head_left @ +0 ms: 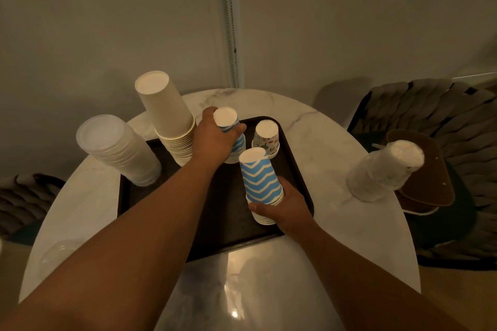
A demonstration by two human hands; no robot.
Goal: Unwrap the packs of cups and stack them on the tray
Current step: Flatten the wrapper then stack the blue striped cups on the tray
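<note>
- Surface (269,290): round, pale marble, glossy; it carries the tray and the loose items.
- Tray (220,223): dark, flat, low rim, at the middle of the surface. All unwrapped stacks stand on it, rims down.
- Right hand (289,207): fingers and thumb curled round the lower rims of the near blue stack (262,183), at the tray's near right. This stack tilts left. Risk: if released while leaning, it may topple onto the stacks beside it.
- Left hand (215,140): wrapped round the far blue stack (232,134), thumb on the right side, mid-tray. Risk: the forearm crosses close to the white stack; a wide pull-back could knock it.
- Patterned cups (266,140): short stack, just right of the far blue stack, just beyond the near one. First in line if either falls.
- White stack (172,121): tallest, tray's far left, looks to lean outward; least stable by my reckoning.
- Clear stack (118,150): at the tray's left edge, whether fully on it I cannot tell. Risk: sliding off.
- Wrapped pack (382,172): on the surface right of the tray, well apart, film on. Not yet done.
- Chair (430,142): dark, beyond the surface's right edge.
</note>
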